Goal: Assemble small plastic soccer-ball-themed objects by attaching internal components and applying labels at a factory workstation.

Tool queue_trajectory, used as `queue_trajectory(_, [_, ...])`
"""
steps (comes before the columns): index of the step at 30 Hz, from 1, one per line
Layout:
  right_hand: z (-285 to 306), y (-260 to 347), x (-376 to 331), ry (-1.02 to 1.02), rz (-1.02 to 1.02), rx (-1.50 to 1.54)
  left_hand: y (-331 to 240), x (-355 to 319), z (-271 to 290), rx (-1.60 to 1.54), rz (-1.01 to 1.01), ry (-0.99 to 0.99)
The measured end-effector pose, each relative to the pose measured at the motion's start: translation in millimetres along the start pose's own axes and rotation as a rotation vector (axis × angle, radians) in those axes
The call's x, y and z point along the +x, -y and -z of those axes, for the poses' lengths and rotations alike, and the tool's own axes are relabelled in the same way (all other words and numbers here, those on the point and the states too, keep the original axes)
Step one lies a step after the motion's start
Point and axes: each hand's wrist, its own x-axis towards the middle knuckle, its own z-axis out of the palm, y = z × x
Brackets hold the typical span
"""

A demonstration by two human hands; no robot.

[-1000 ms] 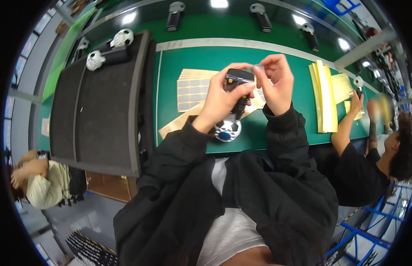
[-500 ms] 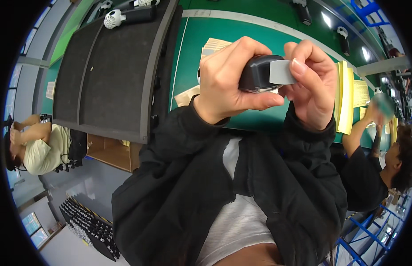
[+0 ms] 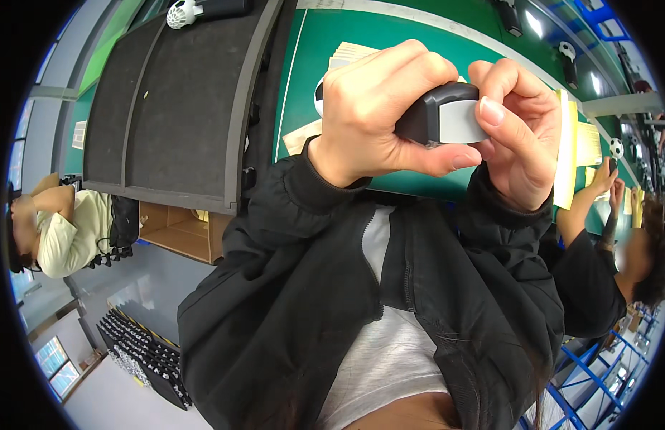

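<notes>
My left hand (image 3: pixel 372 107) is wrapped round a black rounded handle (image 3: pixel 420 123), whose broad end faces right. A white rounded part (image 3: pixel 319 100) shows behind the left knuckles, apparently the far end of the same thing. On the broad end lies a smooth pale grey label (image 3: pixel 460 122) with a rounded outline. Thumb and fingertips of my right hand (image 3: pixel 522 132) pinch the right edge of this label. My left thumb rests along the handle's lower side. Most of the handle is hidden within the left palm.
Pale label sheets (image 3: pixel 350 54) lie on the green table (image 3: pixel 293 107) behind my left hand; yellow strips (image 3: pixel 567 154) stand right of my right hand. At left is a black tray (image 3: pixel 182 122) with a white-ball-headed handle (image 3: pixel 182 13). A co-worker (image 3: pixel 586 287) sits at right.
Both hands have shifted slightly right with the handle. The label, which stuck out from the handle's end before, now lies against it. The co-worker at right now holds up a ball-headed handle.
</notes>
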Motion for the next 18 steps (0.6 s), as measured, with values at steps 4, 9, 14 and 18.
queue_trajectory(4, [-0.8, -0.9, 1.4, -0.008, 0.015, -0.020, -0.1, -0.2, 0.7, 0.019, 0.004, 0.005])
queue_trajectory(9, [0.5, -2.7, 1.9, -0.014, 0.016, -0.018, 3.7, -1.6, -2.0, 0.017, -0.005, -0.012])
queue_trajectory(14, [-0.1, -2.6, 0.2, -0.040, -0.002, -0.022, 4.0, -3.5, -4.4, 0.012, 0.005, -0.025])
queue_trajectory(18, [-0.3, -1.6, -1.1, -0.064, -0.024, -0.036, 5.9, -4.8, -5.6, 0.008, 0.001, -0.029])
